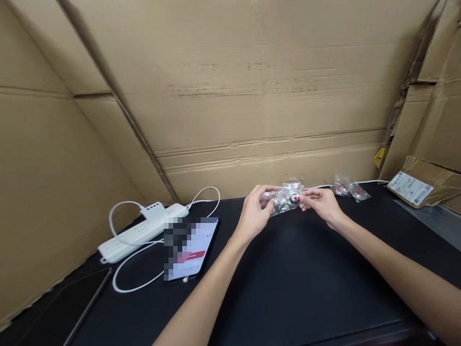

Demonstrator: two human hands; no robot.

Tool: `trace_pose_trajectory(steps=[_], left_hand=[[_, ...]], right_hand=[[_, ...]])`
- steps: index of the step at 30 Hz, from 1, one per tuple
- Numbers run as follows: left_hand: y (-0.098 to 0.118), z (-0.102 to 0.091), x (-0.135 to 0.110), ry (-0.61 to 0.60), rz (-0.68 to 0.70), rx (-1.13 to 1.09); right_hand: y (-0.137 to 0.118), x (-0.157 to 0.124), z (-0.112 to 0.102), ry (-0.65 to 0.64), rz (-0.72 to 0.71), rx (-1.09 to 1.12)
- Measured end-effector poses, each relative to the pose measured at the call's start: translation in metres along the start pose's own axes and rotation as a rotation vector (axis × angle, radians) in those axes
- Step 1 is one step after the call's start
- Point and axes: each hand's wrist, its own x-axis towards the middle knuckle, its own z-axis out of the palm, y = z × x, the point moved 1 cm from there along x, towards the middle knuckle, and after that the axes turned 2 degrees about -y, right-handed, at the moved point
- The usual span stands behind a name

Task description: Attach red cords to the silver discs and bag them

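Note:
Both my arms reach out over a black tabletop (295, 278). Between my hands is a small clear plastic bag (288, 197) with a round silver part with a red spot and other small metal pieces inside. My left hand (256, 211) pinches the bag's left side with curled fingers. My right hand (321, 203) pinches its right side, thumb and forefinger close to the silver part. The bag is held just above the table near the cardboard wall.
More small clear bags (348, 188) lie at the back right. A white power strip (140, 230) with a looping white cable, a lit phone (190, 247) and a dark tablet (68, 307) sit on the left. Cardboard walls (252, 96) enclose the table; a labelled box (414, 185) stands right.

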Motion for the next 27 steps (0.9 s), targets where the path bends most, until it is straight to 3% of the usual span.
trace_pose_trajectory(steps=[9, 20, 27], left_hand=[[-0.0017, -0.0027, 0.0052, -0.065, -0.044, -0.251], [-0.0084, 0.0, 0.0049, 0.152, -0.321, -0.688], [-0.0022, -0.0004, 0.004, 0.059, -0.324, -0.859]], right_hand=[[0.0006, 0.0011, -0.0031, -0.012, -0.021, -0.004], [-0.0086, -0.0022, 0.0003, -0.067, 0.011, 0.128], [-0.0018, 0.0001, -0.0026, -0.044, 0.036, 0.094]])
